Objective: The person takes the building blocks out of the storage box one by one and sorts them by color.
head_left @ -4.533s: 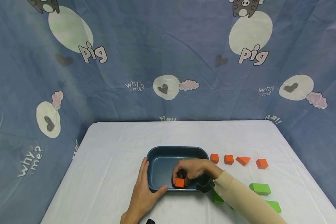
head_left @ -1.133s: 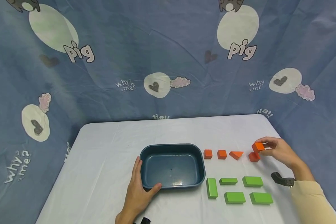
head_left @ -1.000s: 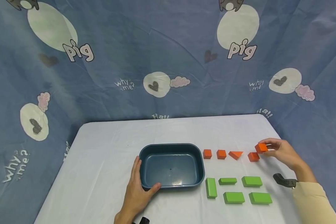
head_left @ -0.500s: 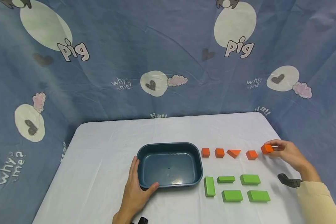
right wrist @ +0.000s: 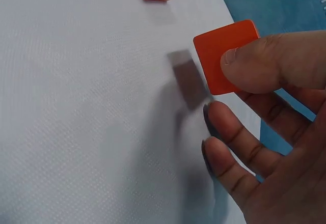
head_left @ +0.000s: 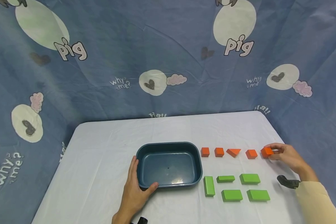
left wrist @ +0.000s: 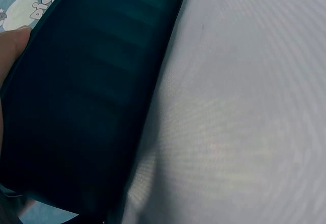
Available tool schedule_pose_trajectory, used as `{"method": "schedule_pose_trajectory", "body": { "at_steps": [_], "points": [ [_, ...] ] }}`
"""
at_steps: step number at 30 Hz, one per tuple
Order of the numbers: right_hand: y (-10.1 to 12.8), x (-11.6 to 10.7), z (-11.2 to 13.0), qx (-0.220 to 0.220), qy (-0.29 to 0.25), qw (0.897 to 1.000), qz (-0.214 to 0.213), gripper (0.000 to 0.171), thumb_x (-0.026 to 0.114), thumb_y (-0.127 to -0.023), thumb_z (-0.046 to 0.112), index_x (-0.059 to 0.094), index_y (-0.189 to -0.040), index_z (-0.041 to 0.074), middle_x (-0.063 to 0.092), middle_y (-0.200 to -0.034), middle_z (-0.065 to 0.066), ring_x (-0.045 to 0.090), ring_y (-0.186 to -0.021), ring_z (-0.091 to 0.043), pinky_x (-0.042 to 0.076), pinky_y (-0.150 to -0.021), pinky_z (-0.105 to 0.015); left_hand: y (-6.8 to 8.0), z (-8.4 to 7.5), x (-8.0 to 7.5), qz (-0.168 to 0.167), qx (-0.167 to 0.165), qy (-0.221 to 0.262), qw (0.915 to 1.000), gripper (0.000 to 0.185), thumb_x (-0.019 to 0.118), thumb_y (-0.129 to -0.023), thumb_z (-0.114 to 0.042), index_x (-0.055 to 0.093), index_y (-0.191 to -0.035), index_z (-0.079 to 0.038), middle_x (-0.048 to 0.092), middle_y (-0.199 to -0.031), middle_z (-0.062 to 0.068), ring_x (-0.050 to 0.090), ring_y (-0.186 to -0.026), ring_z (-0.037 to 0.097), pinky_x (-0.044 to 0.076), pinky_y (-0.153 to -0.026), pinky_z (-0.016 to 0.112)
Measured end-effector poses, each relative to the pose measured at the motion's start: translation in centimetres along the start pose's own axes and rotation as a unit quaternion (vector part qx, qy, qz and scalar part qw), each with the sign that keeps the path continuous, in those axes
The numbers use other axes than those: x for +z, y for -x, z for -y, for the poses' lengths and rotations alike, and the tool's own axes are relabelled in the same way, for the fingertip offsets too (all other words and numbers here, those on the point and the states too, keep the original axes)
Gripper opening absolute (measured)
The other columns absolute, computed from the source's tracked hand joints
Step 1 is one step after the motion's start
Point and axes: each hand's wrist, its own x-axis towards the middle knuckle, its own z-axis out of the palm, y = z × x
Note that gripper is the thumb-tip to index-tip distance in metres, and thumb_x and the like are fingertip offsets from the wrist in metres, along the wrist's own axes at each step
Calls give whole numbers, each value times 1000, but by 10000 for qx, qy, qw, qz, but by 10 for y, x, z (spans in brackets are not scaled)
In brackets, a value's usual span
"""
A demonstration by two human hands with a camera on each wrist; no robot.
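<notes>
My right hand (head_left: 291, 158) pinches an orange cube (head_left: 266, 152) between thumb and fingers at the right end of a row of orange blocks. In the right wrist view the thumb lies flat on the orange cube (right wrist: 214, 61), and a shadow falls on the cloth beside it. To its left sits another orange block (head_left: 251, 154), a small distance apart. My left hand (head_left: 135, 193) rests at the near left corner of a dark blue bin (head_left: 198, 174), fingers straight along its left side and thumb at the front rim. Nothing lies inside the bin.
An orange triangular block (head_left: 233, 152) and two orange cubes, one of them near the bin (head_left: 205, 152), continue the row leftward. Several green blocks, including an upright-lying one (head_left: 209, 186), lie in front of that row on the white tablecloth (head_left: 100, 174). A patterned blue curtain (head_left: 114, 102) hangs behind.
My right hand has left the bin, carried the orange cube right past the neighbouring orange block, then lowered it at the row's end. My left hand keeps its place on the bin.
</notes>
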Motion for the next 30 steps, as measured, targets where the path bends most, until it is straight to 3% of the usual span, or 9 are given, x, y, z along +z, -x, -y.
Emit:
{"method": "schedule_pose_trajectory", "body": {
  "at_steps": [16, 26, 30],
  "points": [
    [1, 13, -4, -48, 179, 9997, -142, 48, 76, -85, 3, 61, -130, -8, 67, -115, -20, 57, -91, -17, 51, -71, -25, -1, -1, -1, -22, 51, -45, 10000, 116, 89, -76, -45, 22, -161, -6, 14, -170, 5, 24, -151, 29, 32, -114, 56],
    [14, 9, 8, 9, 231, 9989, -407, 52, 71, -95, 17, 55, -138, -7, 62, -127, -29, 56, -93, 0, 50, -75, -28, 0, -1, 0, 15, 61, -27, 10000, 114, 88, -77, -45, 22, -161, -5, 13, -170, 4, 25, -151, 31, 33, -114, 56],
    [13, 11, 15, -25, 331, 9985, -428, 50, 69, -96, 18, 56, -138, -7, 64, -125, -28, 58, -96, -6, 50, -75, -28, 0, 0, 0, -6, 61, -8, 10000, 114, 88, -77, -44, 22, -161, -4, 13, -170, 4, 26, -151, 32, 33, -113, 56]
  ]
}}
